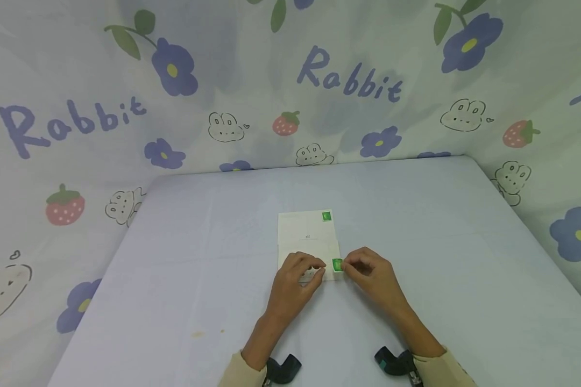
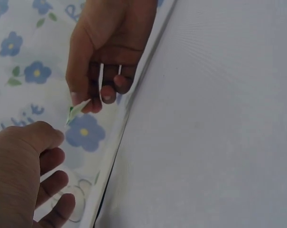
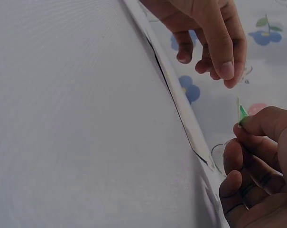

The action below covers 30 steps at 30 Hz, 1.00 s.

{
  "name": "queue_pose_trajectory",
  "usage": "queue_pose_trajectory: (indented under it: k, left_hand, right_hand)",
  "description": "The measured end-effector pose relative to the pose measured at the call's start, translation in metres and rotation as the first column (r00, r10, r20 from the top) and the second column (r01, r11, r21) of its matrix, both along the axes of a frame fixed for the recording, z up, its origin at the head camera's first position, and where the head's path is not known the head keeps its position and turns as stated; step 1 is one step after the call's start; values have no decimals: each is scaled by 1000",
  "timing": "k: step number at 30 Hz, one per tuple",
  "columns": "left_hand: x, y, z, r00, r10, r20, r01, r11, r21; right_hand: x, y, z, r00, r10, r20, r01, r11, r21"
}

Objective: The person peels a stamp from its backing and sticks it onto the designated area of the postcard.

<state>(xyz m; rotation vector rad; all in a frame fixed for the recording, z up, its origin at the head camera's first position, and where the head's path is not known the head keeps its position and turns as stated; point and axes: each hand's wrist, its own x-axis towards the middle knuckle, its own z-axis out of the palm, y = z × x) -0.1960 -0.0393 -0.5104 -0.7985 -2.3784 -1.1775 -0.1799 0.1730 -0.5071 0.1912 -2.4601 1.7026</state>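
My right hand [image 1: 375, 277] pinches a small green stamp [image 1: 337, 265] by its right edge, between thumb and forefinger. In the right wrist view, the stamp [image 3: 243, 114] appears nearly edge-on, with a pale backing side. My left hand [image 1: 294, 282] is just left of it, thumb and forefinger bent with a gap between them and nothing held. The left wrist view has my left thumb [image 2: 48, 135] close to the stamp but apart from it. Beneath the hands lies a white envelope or card [image 1: 314, 250], partly covered by my left hand.
Beyond it lies another white envelope or card [image 1: 295, 226], with a green stamp [image 1: 326, 216] at its top right corner. Both are on a table with a white cloth [image 1: 198, 226]. A printed rabbit-and-flower curtain [image 1: 256, 80] surrounds the table. Black wrist devices [image 1: 284, 370] sit at both sleeves.
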Motion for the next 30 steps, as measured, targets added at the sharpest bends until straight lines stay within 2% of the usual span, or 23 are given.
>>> queue_pose_trajectory:
  k: [4,14,21,30]
  left_hand:
    - [-1,-3,1,1000,24,17,-24,1000,0]
    - [-7,-13,1,995,64,75,-66,998,19]
    - [-12,-19,-2,994,99,37,-99,995,23]
    - [-14,-27,-6,992,110,69,-112,993,40]
  right_hand:
    - [-1,0,-1,999,-20,-26,21,999,35]
    - [-3,-1,-3,998,-46,-43,47,998,34]
    - [-4,0,-4,997,-52,-65,54,998,29]
    - [-7,0,-8,994,-51,-102,54,998,28]
